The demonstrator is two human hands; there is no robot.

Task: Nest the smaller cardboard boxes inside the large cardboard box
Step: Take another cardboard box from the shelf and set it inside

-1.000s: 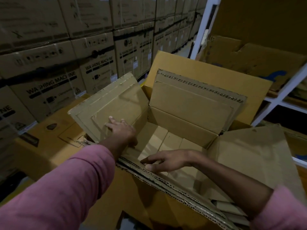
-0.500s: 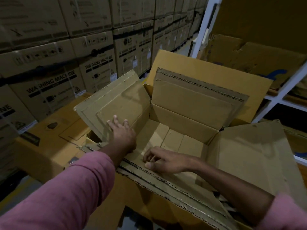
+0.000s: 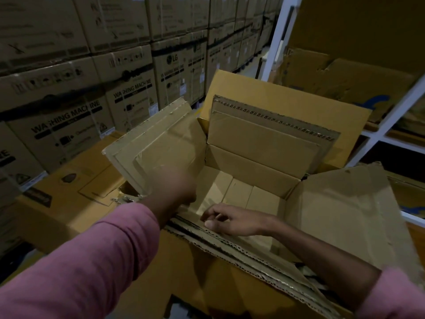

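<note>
1. Fingers of the blurred left hand point(image 3: 177, 187) by the left flap point(image 3: 161, 148): grip unclear.
2. Right hand point(image 3: 232, 221) pinches the near flap point(image 3: 241, 247) of the nested smaller box point(image 3: 248, 178).
3. Advice: press flaps flat against the large box point(image 3: 285, 104).

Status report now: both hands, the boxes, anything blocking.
Left hand blurred at the left flap, grip unclear. Right hand pinches the near flap edge. Nested box open and sitting in the large box. Nothing blocking.
</note>
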